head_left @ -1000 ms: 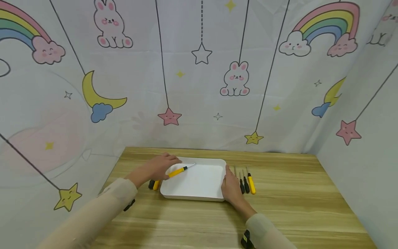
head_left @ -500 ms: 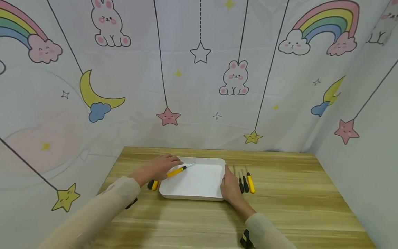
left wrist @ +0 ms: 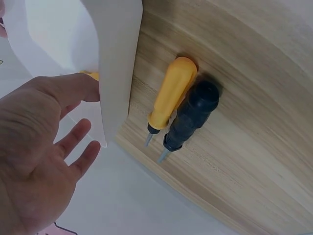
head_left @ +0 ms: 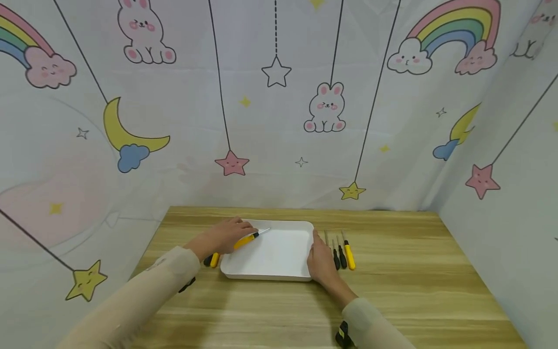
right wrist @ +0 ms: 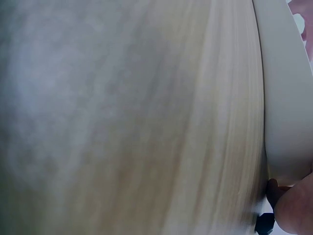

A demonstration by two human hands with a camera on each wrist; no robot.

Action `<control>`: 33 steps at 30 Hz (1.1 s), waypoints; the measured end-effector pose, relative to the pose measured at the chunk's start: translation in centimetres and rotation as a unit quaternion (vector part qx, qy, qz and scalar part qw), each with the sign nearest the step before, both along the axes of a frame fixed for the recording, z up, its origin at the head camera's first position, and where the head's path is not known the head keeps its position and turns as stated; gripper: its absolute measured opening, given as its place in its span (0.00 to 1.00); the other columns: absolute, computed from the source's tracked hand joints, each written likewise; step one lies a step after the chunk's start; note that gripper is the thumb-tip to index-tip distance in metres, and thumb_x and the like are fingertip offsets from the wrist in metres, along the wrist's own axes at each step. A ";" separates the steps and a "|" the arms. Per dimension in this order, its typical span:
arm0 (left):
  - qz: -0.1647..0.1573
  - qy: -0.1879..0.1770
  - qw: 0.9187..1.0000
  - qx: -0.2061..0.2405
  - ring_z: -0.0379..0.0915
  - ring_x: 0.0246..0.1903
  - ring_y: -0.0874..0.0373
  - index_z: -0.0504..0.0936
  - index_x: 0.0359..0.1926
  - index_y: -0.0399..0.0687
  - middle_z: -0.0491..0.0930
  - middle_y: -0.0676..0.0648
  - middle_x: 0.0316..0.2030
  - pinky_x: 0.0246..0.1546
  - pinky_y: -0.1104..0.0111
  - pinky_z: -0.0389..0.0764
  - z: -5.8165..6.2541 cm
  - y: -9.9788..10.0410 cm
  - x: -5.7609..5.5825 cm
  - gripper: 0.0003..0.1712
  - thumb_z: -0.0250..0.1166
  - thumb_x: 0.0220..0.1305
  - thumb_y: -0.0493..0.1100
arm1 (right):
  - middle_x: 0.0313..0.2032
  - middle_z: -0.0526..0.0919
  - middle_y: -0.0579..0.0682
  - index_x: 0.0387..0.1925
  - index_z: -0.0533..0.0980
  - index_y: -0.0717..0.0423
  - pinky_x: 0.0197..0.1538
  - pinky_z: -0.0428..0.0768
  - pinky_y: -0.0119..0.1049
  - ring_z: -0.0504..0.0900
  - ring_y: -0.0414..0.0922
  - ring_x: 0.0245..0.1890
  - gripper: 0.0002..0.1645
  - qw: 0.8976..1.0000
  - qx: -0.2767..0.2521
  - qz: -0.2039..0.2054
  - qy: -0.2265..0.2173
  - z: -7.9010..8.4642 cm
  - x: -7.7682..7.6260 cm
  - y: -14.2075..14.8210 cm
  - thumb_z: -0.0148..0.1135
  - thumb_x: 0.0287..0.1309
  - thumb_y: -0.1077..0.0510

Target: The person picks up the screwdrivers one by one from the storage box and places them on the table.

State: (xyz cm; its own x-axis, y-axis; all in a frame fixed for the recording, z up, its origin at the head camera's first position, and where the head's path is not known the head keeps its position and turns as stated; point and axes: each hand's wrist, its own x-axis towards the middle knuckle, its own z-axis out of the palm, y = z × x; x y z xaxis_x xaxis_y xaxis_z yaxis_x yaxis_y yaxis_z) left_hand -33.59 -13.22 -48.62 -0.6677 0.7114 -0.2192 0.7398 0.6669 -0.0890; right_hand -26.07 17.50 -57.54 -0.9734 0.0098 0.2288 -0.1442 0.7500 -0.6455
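Note:
A white rectangular tray (head_left: pixel 279 259) sits on the table in the head view. My left hand (head_left: pixel 224 235) is over its left end, partly covering a yellow-handled screwdriver (head_left: pixel 246 241) that reaches across the tray toward the far wall. In the left wrist view, the left hand (left wrist: pixel 41 142) has one digit over the rim inside the tray, beside a sliver of yellow handle, with other fingers loosely spread. My right hand (head_left: pixel 321 261) grips the tray's right side. In the right wrist view, right fingers (right wrist: pixel 296 208) lie at the tray's outer wall (right wrist: pixel 288 107).
Several screwdrivers (head_left: pixel 342 257), black- and yellow-handled, lie right of the tray. A yellow screwdriver (left wrist: pixel 171 93) and a black screwdriver (left wrist: pixel 190 117) lie left of it. Patterned cloth stands behind the wooden table (head_left: pixel 392 291). A black object (head_left: pixel 343 334) is by the right sleeve.
The whole head view has shifted slightly, with the scene sliding a little left. Both hands, the tray and the screwdrivers keep nearly the same places relative to each other.

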 end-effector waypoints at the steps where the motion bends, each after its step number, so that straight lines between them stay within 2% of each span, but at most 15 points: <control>1: -0.004 0.004 1.000 -0.002 0.69 0.67 0.43 0.70 0.78 0.51 0.73 0.46 0.72 0.71 0.47 0.71 0.0 0.0 0.0 0.41 0.71 0.68 0.31 | 0.70 0.72 0.72 0.78 0.58 0.73 0.70 0.74 0.60 0.73 0.65 0.70 0.30 1.000 0.000 0.000 0.000 0.0 0.0 0.0 0.41 0.81 0.66; 12: -0.003 0.013 1.000 -0.025 0.68 0.68 0.43 0.70 0.79 0.55 0.71 0.47 0.73 0.70 0.45 0.72 -0.4 0.9 -0.1 0.42 0.72 0.67 0.32 | 0.70 0.72 0.72 0.78 0.58 0.73 0.70 0.74 0.60 0.73 0.65 0.70 0.30 1.000 0.002 -0.001 0.003 -0.1 -0.1 0.1 0.42 0.81 0.67; 18: -0.012 0.025 0.999 -0.025 0.68 0.68 0.44 0.74 0.75 0.56 0.73 0.50 0.71 0.69 0.44 0.73 -0.9 1.2 0.0 0.38 0.71 0.68 0.31 | 0.70 0.72 0.72 0.78 0.58 0.73 0.69 0.74 0.60 0.73 0.66 0.70 0.30 1.000 -0.002 0.002 0.002 -0.2 0.0 0.2 0.42 0.81 0.67; 22: -0.028 0.043 0.998 -0.026 0.70 0.66 0.44 0.77 0.72 0.56 0.76 0.50 0.69 0.65 0.45 0.77 -1.2 1.3 -0.2 0.35 0.71 0.67 0.31 | 0.71 0.72 0.71 0.78 0.58 0.73 0.70 0.73 0.60 0.73 0.65 0.70 0.30 1.000 -0.002 0.003 0.001 -0.2 -0.1 0.2 0.42 0.80 0.67; 29: -0.045 0.083 0.994 -0.061 0.72 0.64 0.46 0.78 0.71 0.55 0.77 0.50 0.67 0.61 0.50 0.81 -1.7 1.6 -0.4 0.35 0.74 0.65 0.32 | 0.71 0.72 0.71 0.78 0.59 0.73 0.70 0.74 0.59 0.73 0.65 0.70 0.31 1.000 0.004 0.000 0.003 -0.1 -0.2 0.2 0.44 0.80 0.67; 33: -0.045 0.086 0.994 -0.059 0.73 0.63 0.46 0.80 0.70 0.53 0.79 0.49 0.65 0.62 0.50 0.81 -1.6 1.8 -0.3 0.32 0.73 0.67 0.33 | 0.70 0.72 0.72 0.77 0.59 0.74 0.69 0.74 0.59 0.73 0.65 0.70 0.30 1.000 0.009 0.000 0.005 -0.1 -0.2 0.1 0.43 0.79 0.68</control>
State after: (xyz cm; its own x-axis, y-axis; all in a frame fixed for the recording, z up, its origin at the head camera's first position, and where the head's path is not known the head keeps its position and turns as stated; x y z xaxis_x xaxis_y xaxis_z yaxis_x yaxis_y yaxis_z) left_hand -33.89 -11.46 -50.18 -0.6371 0.7464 -0.1923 0.7632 0.5759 -0.2932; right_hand -26.25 17.64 -57.68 -0.9712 0.0050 0.2383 -0.1509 0.7609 -0.6311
